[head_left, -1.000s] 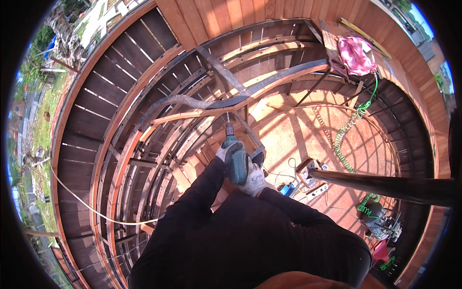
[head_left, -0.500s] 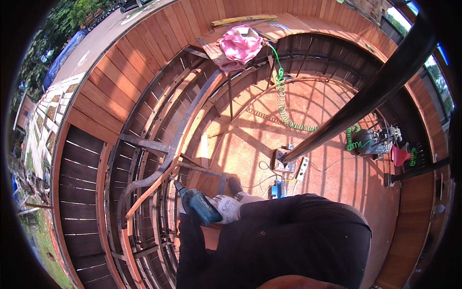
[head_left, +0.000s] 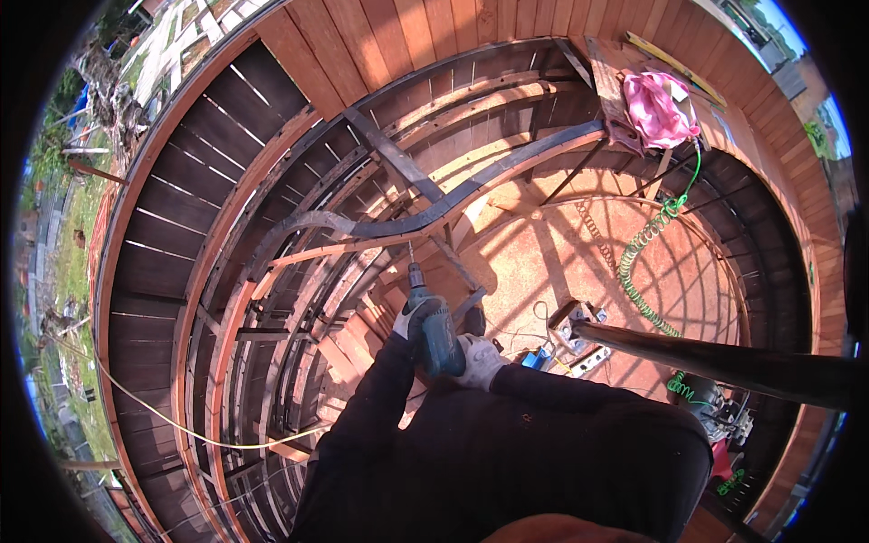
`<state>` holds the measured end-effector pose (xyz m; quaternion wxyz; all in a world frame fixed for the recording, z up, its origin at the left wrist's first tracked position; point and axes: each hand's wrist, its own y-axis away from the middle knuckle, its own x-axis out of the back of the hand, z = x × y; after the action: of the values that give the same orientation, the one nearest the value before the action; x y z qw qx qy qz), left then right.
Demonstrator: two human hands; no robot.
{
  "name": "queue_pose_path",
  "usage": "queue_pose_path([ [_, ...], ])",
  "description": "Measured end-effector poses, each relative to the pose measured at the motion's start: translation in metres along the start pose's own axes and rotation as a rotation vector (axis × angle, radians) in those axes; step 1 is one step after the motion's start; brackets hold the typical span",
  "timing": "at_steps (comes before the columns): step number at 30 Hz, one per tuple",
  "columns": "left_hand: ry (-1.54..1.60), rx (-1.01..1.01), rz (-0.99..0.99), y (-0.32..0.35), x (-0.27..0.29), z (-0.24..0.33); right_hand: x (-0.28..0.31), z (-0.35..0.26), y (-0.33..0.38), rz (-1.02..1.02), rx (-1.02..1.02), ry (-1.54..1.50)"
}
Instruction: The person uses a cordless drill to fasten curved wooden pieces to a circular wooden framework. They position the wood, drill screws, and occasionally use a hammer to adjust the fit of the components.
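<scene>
Both my hands wear pale work gloves and are closed round a teal power drill (head_left: 442, 344). My left hand (head_left: 415, 317) wraps the front of its body, just behind the chuck. At its rear, my right hand (head_left: 480, 362) grips the handle; the trigger finger is hidden. The thin drill bit (head_left: 411, 252) points away from me. Its tip meets or nearly meets the edge of a curved wooden strip (head_left: 362, 242), and I cannot tell whether it has entered. A dark curved metal bar (head_left: 453, 199) runs along that strip.
Curved slatted tiers (head_left: 181, 262) ring the left side. A black pole (head_left: 715, 351) slants across the right, near a power strip (head_left: 593, 361). A green coiled hose (head_left: 634, 253) hangs from a pink cloth (head_left: 659, 110) toward a compressor (head_left: 701, 398). Loose boards (head_left: 348, 348) lie left of the drill.
My view has swung left, so the scene sits further right. The drill has come round to point more directly away, its bit at the strip. My left hand now shows on its front.
</scene>
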<state>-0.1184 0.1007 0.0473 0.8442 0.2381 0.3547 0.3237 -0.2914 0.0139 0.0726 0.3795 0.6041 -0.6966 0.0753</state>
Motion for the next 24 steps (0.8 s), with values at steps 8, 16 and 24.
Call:
queue_pose_path([
  [8, -0.166, -0.236, 0.011, 0.005, -0.005, -0.005, -0.018, 0.006, -0.004, 0.094, 0.002, 0.104],
  [16, -0.177, -0.203, 0.054, -0.004, -0.003, -0.005, -0.021, 0.005, -0.002, 0.158, -0.008, 0.213],
  [24, -0.195, -0.145, 0.01, -0.01, 0.006, -0.008, -0.028, -0.003, 0.001, 0.277, -0.028, 0.262],
])
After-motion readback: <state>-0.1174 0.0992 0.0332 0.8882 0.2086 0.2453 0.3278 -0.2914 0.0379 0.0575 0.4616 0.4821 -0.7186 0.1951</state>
